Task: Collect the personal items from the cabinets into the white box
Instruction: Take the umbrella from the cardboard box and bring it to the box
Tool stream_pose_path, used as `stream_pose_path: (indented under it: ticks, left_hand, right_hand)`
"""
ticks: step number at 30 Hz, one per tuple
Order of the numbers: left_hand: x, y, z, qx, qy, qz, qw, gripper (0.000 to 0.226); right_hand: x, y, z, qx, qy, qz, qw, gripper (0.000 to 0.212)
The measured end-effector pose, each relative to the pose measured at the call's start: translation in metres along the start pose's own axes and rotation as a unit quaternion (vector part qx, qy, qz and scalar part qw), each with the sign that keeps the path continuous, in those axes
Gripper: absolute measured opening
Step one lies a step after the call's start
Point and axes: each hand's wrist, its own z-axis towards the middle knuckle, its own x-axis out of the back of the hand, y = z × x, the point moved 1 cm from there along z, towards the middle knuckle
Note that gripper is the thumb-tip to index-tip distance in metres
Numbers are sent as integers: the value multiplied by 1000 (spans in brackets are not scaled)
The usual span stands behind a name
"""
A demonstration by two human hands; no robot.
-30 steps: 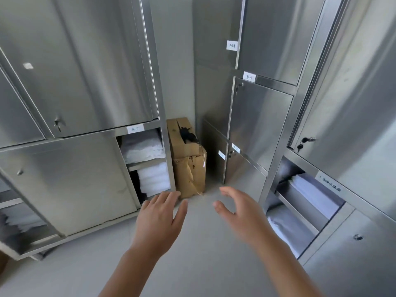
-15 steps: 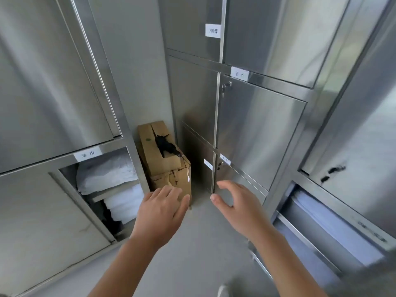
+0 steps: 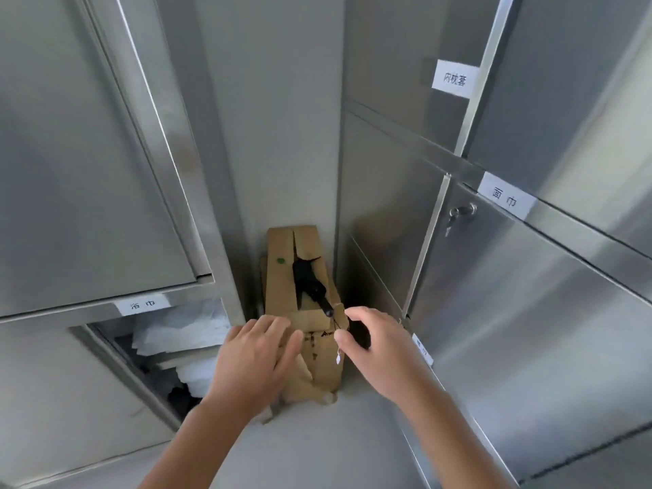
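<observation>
Steel cabinets flank a corner. The left cabinet [image 3: 88, 171] has a lower compartment slid open, showing stacked white linen [image 3: 180, 330]. The right cabinet [image 3: 511, 294] has shut doors with paper labels and a key lock [image 3: 462, 210]. My left hand [image 3: 254, 361] and my right hand [image 3: 374, 344] are both held out, fingers apart, holding nothing, in front of a torn brown cardboard box [image 3: 300, 277] in the corner. No white box is in view.
A black object [image 3: 310, 282] pokes from the tear in the top of the cardboard box. Grey floor [image 3: 317, 446] lies between the two cabinets. The wall [image 3: 275, 118] behind is plain grey.
The view has closed in on the corner and the cardboard box. Both hands stay open and now overlap the front of the box.
</observation>
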Motion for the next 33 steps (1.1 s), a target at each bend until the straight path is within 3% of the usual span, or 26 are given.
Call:
stream_pose_path:
  ticks: [15, 20, 33]
  left_hand:
    - [-65, -83, 232, 15, -8, 24, 1000, 56]
    - [-84, -104, 273, 57, -7, 38, 998, 51]
    - [-121, -108, 280, 271, 2, 22, 962, 70]
  right_hand:
    - [-25, 35, 265, 19, -31, -37, 999, 54]
    - [-41, 46, 343, 55, -79, -49, 994, 57]
    - [-122, 38, 481, 190, -256, -30, 947, 59]
